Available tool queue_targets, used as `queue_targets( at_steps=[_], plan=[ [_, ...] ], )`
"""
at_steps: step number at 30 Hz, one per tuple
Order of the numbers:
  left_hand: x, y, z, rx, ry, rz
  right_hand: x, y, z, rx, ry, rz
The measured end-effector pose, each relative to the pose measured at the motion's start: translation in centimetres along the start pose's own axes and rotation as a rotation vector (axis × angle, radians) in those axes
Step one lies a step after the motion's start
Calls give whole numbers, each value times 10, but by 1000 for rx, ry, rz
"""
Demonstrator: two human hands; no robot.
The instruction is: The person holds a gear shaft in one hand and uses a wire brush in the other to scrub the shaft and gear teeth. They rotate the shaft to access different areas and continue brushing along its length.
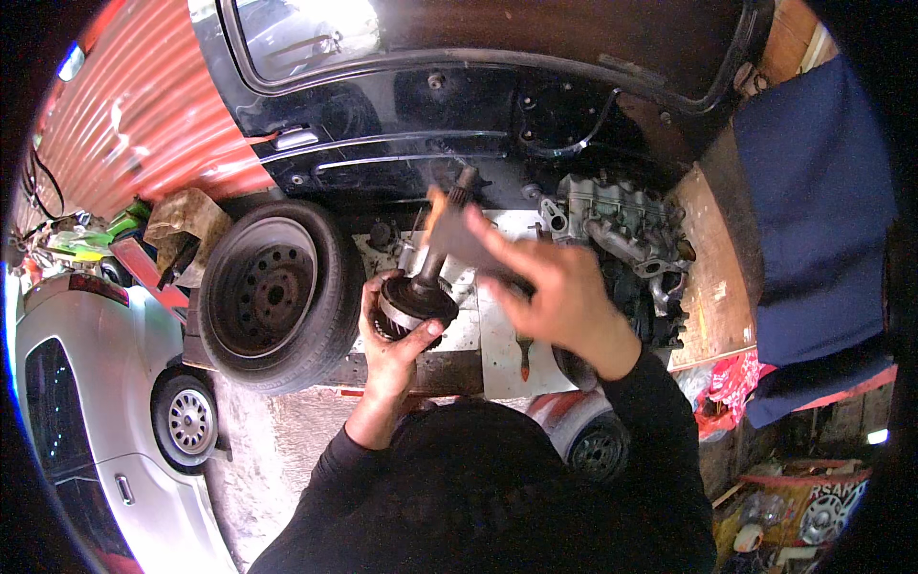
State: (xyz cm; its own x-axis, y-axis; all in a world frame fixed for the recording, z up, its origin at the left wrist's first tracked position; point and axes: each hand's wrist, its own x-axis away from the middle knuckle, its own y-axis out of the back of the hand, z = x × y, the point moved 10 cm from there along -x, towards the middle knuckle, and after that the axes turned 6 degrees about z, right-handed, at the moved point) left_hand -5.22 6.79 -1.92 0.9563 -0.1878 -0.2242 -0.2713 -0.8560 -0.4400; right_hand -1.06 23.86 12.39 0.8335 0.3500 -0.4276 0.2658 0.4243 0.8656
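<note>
A metal gear shaft point(434, 266) stands tilted over the bench, its splined tip up and away from me. My left hand point(390, 356) is closed around the wide toothed gear at its lower end, thumb across the front. Against the upper shaft lies a dark grey sheet with a tan part, perhaps sandpaper point(463, 241). My right hand point(564, 298) pinches this sheet, its index finger stretched along it; motion smears the fingers. Under the right hand, a brush point(524, 358) rests on the white bench top point(497, 365).
A tyre on a steel rim point(277, 287) stands left of the bench. To the right sits an engine block point(631, 230). Behind is a black car tailgate point(402, 115). A silver car point(96, 364) is at far left; dark blue cloth point(813, 220) hangs right.
</note>
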Motion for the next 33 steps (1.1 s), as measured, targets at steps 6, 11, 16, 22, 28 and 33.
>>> queue_targets(
  at_steps=[6,11,16,22,28,33],
  plan=[
    [-6,-2,-6,-61,-33,-17,4,-34,0,1,-1,214],
    [-5,9,-3,-198,-61,-23,-19,-1,-30,-128,-12,-87],
    [-10,13,14,-110,-16,-59,1,-68,-31,-101,29,230],
    [-6,28,27,-128,24,-82,-22,-44,-72,-137,-34,-80],
    [-8,33,39,-64,53,-96,-6,-74,-56,-138,52,43],
    [-2,35,32,-171,11,-83,-18,-66,-75,-144,-30,-38]
  ],
)
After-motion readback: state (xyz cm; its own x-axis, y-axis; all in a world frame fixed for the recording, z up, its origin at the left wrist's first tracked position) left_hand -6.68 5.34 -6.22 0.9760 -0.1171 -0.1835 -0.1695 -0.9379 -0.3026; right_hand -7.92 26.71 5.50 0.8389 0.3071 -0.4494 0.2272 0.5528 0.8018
